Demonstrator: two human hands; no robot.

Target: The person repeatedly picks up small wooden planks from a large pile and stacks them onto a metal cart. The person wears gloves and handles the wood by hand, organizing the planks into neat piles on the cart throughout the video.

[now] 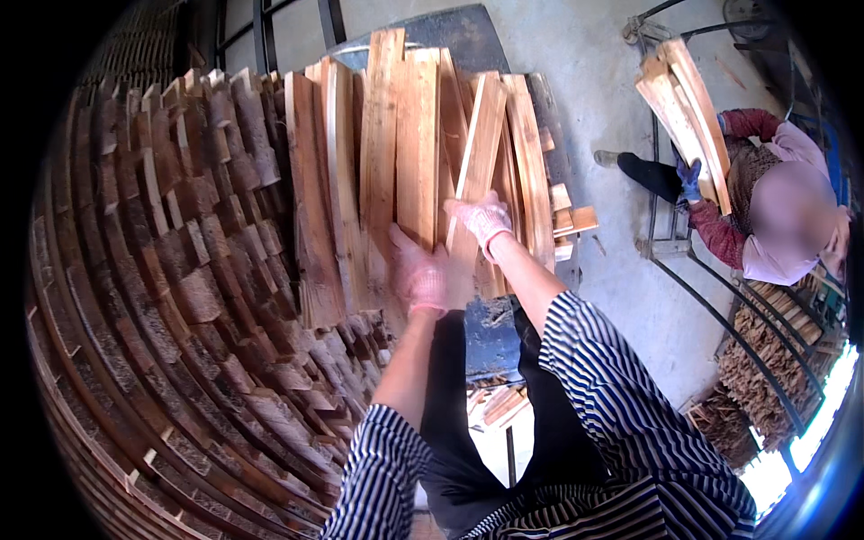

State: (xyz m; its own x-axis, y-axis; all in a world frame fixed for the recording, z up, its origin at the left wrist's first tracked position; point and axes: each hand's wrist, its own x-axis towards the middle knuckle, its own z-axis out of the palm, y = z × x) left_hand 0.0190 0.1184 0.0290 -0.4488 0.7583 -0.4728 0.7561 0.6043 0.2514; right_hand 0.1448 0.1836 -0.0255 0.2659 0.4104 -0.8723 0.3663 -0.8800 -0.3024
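A stack of sawn wooden planks [417, 135] lies in front of me, most of them lengthwise away from me. My right hand [483, 220], in a pinkish work glove, is closed on a narrow wooden plank [481, 135] that lies slantwise over the others. Lower and to the left, my gloved left hand [421, 274] rests at the near part of the middle planks. Motion blurs its fingers, so its grip is unclear. Striped sleeves cover my upper forearms.
Tall rows of stacked rough boards [202, 288] fill the left side. Short plank ends [576, 220] jut out at the stack's right. A co-worker [765, 189] at the right holds several planks [688, 117] beside a metal frame [720, 315]. Bundled wood [765, 369] stands below.
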